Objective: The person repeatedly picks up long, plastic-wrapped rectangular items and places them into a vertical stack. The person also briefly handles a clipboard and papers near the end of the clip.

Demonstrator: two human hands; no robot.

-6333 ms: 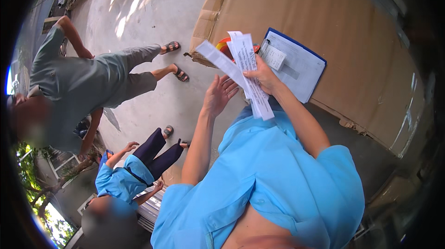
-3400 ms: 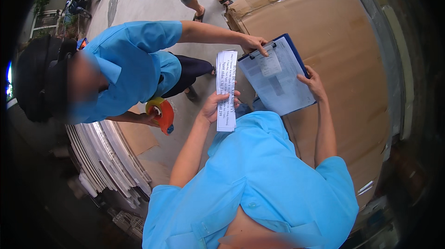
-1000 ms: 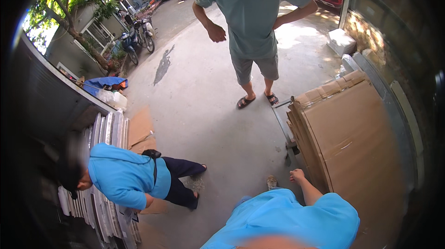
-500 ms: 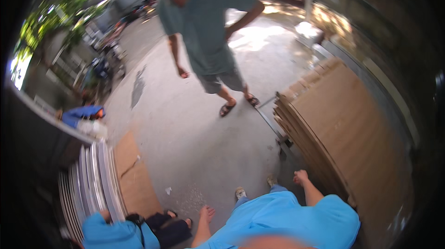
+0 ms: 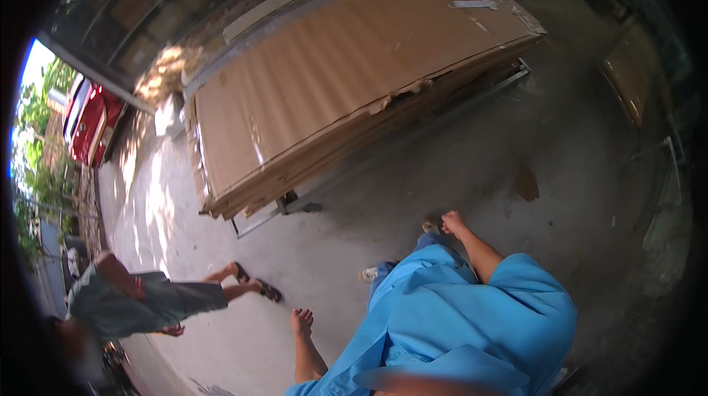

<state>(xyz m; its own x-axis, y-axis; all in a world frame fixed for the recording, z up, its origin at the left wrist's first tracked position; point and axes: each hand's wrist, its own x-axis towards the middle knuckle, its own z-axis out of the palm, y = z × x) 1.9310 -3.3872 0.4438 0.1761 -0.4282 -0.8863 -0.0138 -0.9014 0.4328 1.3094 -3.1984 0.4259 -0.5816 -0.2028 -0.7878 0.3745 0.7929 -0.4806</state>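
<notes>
My left hand [image 5: 302, 321] hangs over the concrete floor beside my blue shirt [image 5: 450, 322]. Its fingers are loosely bent and a little apart, and it holds nothing. My right hand [image 5: 453, 223] is held forward of my body with the fingers curled in, and nothing shows in it. Both hands are apart from every object. Nearest in front lies a large stack of flat brown cardboard [image 5: 354, 64], taped in places and torn along its near edge. A low metal frame [image 5: 254, 224] shows under the stack.
To the left stands a person in a grey-green shirt [image 5: 125, 296] and sandals. A red car [image 5: 94, 119] is parked at the far left. A brown stain [image 5: 526, 183] marks the floor at right. Another brown panel [image 5: 627, 82] leans at the far right.
My view has turned to the right. The cardboard stack now lies across the front, and the other person has shifted to the left side. The person in blue and the panels at lower left have left the view.
</notes>
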